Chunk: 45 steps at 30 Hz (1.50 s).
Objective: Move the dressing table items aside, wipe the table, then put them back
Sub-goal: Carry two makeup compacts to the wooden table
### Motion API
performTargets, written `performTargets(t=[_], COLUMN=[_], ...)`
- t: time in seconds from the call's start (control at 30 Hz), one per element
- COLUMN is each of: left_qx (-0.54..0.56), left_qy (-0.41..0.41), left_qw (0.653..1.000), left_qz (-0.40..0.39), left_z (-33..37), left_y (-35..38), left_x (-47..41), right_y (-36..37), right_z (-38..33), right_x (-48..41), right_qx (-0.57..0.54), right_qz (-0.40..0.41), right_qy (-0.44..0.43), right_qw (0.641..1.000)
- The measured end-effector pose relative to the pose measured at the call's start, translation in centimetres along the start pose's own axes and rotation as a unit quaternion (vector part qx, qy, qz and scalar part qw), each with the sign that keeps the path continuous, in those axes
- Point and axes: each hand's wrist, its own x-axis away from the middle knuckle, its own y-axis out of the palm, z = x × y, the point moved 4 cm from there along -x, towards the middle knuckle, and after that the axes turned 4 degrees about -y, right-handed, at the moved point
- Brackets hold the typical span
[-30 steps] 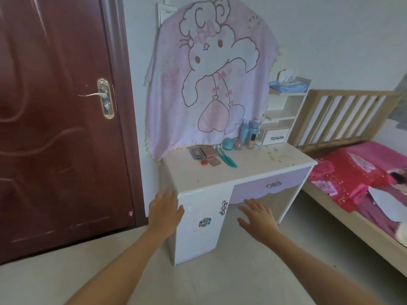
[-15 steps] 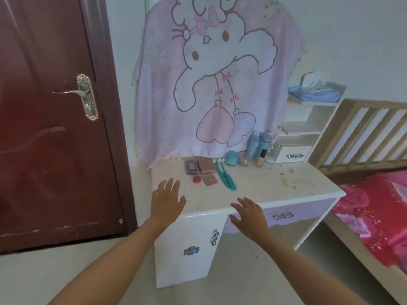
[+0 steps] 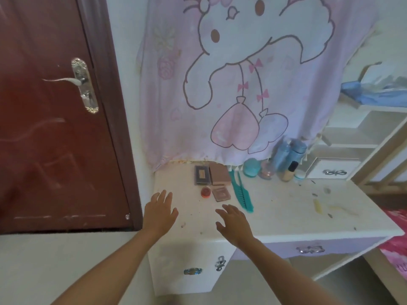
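Left forearm [image 3: 114,267] and right forearm [image 3: 275,267] bare, both reaching forward from lower edge of view, angled inward toward each other. Left hand [image 3: 160,213] palm down, back facing camera, fingers straight and close together, thumb splayed toward right. Right hand [image 3: 233,223] palm down, fingers spread and slightly bent, thumb out to left. Hands level, apart from each other, wrists straight.

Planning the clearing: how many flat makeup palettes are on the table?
3: dark palette at the back, pink-brown palette beside it, small square palette in front by the red pot. None seems hidden.
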Motion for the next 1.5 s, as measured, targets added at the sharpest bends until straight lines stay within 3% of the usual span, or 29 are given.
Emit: performTargets(t=[0.2, 0.43, 0.57, 0.93, 1.2, 1.5], left_qx=[0.024, 0.031, 0.014, -0.006, -0.044, -0.092], left_qy=[-0.004, 0.055, 0.091, 0.159, 0.203, 0.197], left_qw=[0.999, 0.993, 0.987, 0.970, 0.955, 0.947], left_qz=[-0.027, -0.098, -0.135, -0.186, -0.213, -0.238], left_z=[-1.0, 0.0, 1.3, 5.5, 7.7, 8.1], left_y=[0.8, 2.8, 3.8, 5.5, 6.7, 6.9], left_x=[-8.3, -14.9, -17.5, -22.6, -24.1, -24.5], right_y=[0.2, 2.0, 3.4, 4.8, 3.2, 1.9], right_z=[0.5, 1.2, 1.6, 3.3, 5.7, 7.8], right_x=[-8.5, -14.3, -15.1, -17.1, -17.3, -16.6], right_qx=[-0.006, -0.040, -0.054, -0.047, -0.077, -0.074], right_qz=[-0.001, -0.029, -0.076, -0.093, -0.024, -0.026], right_qy=[-0.005, 0.010, 0.013, -0.047, -0.044, -0.014], right_qw=[1.000, 0.999, 0.996, 0.993, 0.996, 0.997])
